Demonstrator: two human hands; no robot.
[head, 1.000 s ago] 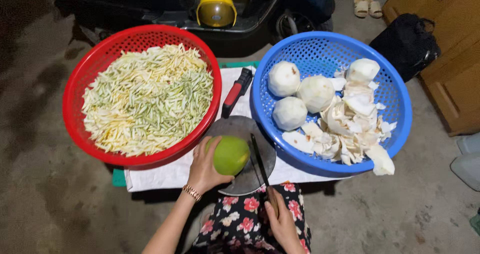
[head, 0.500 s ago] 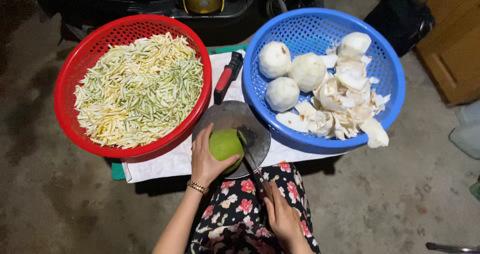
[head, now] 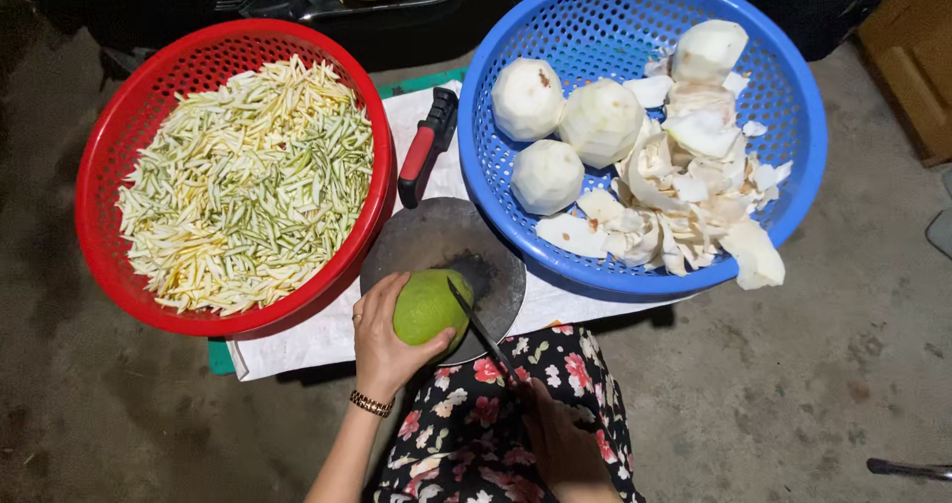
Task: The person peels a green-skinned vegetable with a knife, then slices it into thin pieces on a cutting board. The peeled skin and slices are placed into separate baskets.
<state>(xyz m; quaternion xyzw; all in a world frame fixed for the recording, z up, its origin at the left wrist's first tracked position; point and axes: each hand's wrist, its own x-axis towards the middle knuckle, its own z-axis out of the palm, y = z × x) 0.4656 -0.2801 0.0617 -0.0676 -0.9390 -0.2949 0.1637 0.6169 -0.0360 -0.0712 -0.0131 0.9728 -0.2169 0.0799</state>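
Bare forearms, no sleeves in view. Left hand (head: 385, 342) at lower centre of the frame: thin ring on one finger, gold-coloured chain bracelet (head: 369, 404) at the wrist. Right hand (head: 560, 439) near the bottom edge, in shadow, no detail discernible. Black garment (head: 476, 434) across the lap, printed with red and pink flowers and small pale leaves.

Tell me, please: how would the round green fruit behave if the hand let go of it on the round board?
The green fruit looks round and smooth, so it would probably roll. It seems firm, since the left hand cups it without denting. The skin may be slippery against the knife.
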